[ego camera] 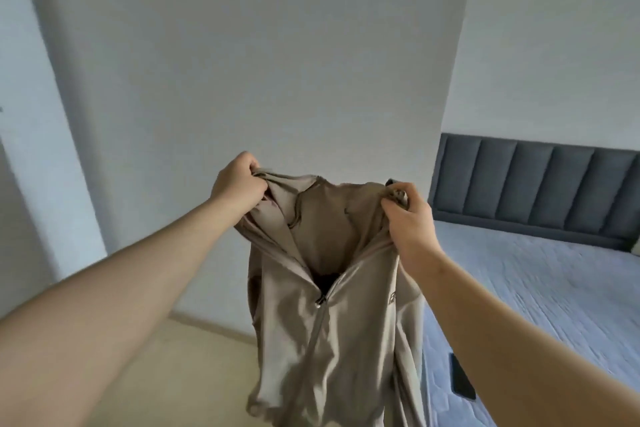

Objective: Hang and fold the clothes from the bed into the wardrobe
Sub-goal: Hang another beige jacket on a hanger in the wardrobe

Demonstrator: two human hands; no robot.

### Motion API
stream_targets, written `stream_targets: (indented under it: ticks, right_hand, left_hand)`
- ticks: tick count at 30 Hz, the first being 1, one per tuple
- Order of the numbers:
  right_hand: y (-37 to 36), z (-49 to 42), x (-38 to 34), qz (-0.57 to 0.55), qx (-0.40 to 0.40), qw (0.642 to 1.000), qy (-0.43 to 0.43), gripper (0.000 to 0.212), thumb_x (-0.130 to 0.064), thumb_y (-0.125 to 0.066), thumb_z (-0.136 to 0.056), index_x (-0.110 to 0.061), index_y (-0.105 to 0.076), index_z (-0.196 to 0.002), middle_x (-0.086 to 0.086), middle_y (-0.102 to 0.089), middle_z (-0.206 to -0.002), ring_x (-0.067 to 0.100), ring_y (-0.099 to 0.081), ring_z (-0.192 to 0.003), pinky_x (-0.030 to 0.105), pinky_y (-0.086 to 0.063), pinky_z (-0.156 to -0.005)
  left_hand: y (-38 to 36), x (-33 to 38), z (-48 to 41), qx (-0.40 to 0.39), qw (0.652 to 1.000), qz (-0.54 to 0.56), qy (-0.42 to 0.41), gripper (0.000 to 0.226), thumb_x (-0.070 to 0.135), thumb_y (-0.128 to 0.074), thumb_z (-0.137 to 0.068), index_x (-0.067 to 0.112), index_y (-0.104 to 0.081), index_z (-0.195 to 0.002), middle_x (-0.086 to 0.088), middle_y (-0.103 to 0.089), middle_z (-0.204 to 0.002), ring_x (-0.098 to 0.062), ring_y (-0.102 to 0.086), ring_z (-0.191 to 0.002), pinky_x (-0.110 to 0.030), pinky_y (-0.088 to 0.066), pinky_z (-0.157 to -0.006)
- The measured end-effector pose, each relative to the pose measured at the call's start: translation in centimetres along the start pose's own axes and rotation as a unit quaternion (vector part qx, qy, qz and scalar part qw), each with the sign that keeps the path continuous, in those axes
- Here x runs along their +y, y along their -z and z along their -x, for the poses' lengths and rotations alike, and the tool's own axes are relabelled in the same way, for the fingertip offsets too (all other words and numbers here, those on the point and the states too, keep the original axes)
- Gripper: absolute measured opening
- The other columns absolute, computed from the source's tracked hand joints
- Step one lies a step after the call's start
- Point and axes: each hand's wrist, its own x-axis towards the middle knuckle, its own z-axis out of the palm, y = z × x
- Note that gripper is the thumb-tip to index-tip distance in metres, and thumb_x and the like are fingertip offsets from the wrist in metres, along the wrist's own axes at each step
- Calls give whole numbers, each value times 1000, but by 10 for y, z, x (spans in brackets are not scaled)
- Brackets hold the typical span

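We hold the jacket (329, 322) up in front of us, both arms stretched out. Our left hand (239, 180) has its fingers curled tight round a bunch of cloth at one side of the collar. Our right hand (408, 218) grips the other side, thumb and fingers closed on the fabric.

Spread like this, the neck gapes and the body hangs straight down in the air, clear of the bed (554, 288). We judge this is to let it drop flat and open the shoulders for a hanger. The zip (320, 300) is done up to the chest, which holds the front together.

Below is pale floor (166, 374). To our right lies the bed's blue quilted top, with a dark flat thing, perhaps a phone (462, 381), near its edge. Beyond stand a grey padded headboard (540, 184) and a plain white wall (277, 62). We cannot make out a wardrobe or a hanger.
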Motion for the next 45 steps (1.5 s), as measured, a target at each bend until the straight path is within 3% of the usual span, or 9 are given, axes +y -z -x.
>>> stream_targets:
  ticks: [8, 14, 18, 21, 23, 27, 32, 40, 45]
  right_hand:
    - [-208, 3, -43, -39, -90, 995, 15, 36, 12, -49, -74, -23, -56, -70, -6, -56, -70, 6, -50, -63, 5, -37, -45]
    - [-352, 20, -62, -91, -133, 987, -23, 29, 8, -49, -75, -19, -51, -66, -3, -51, -64, 9, -44, -56, 8, -33, -41]
    - [-442, 40, -64, -97, -184, 978, -33, 22, 5, -56, -74, -17, -53, -71, -6, -53, -66, 8, -47, -58, 10, -38, -45]
    - [-499, 58, -65, -63, -243, 967, -34, 23, 1, -61, -73, -18, -57, -84, -7, -56, -72, 13, -52, -66, 21, -41, -58]
    - [-539, 72, -69, -52, -287, 956, -22, 29, 0, -62, -73, -20, -57, -93, -9, -55, -75, 14, -53, -71, 24, -40, -67]
    - [-613, 105, -85, -75, -378, 922, -21, 34, 2, -60, -75, -18, -57, -102, -2, -58, -85, 22, -55, -80, 26, -45, -69]
    - [-698, 133, -94, -151, -449, 873, -116, 29, 8, -44, -84, -10, -54, -105, 5, -53, -72, 17, -47, -54, 17, -39, -42]
    - [-857, 155, -112, -169, -524, 824, -138, 16, 2, -49, -85, -4, -53, -99, 6, -53, -73, 17, -48, -62, 26, -39, -54]
    - [-956, 159, -115, -111, -581, 796, -125, 2, -1, -53, -84, 0, -54, -86, 14, -55, -75, 24, -52, -66, 29, -42, -57]
  left_hand:
    - [179, -133, -58, 100, 985, -125, 66, 24, 3, -44, -74, 24, -54, -80, -1, -62, -93, -26, -55, -87, -26, -39, -66]
    - [283, -215, -74, 97, 879, -442, 147, 26, 7, -42, -85, 13, -59, -104, -10, -61, -112, -29, -46, -111, -32, -39, -77]
    - [346, -262, -82, 95, 919, -211, 320, 26, 3, -41, -91, -1, -56, -112, -22, -56, -121, -33, -54, -110, -34, -44, -86]
    - [383, -285, -71, 123, 889, 125, 422, 27, 5, -39, -94, -2, -57, -76, -21, -62, -78, -30, -58, -73, -45, -47, -80]
    - [410, -306, -69, 178, 864, 214, 420, 37, 10, -36, -96, 0, -51, -64, -13, -58, -49, -26, -51, -62, -41, -47, -70]
    - [461, -330, -59, 246, 833, 237, 435, 29, 22, -47, -94, 2, -60, -77, -14, -61, -70, -27, -54, -65, -33, -49, -54]
    - [514, -375, -62, 279, 819, 251, 434, 27, 24, -47, -91, 3, -63, -84, -16, -62, -82, -29, -57, -71, -34, -50, -65]
    - [603, -434, -136, 369, 791, 262, 412, 28, 29, -51, -94, 6, -63, -103, -12, -57, -81, -27, -54, -78, -37, -46, -88]
    - [643, -480, -175, 413, 756, 324, 391, 30, 29, -51, -94, 7, -59, -75, -12, -58, -78, -25, -54, -68, -38, -48, -72]
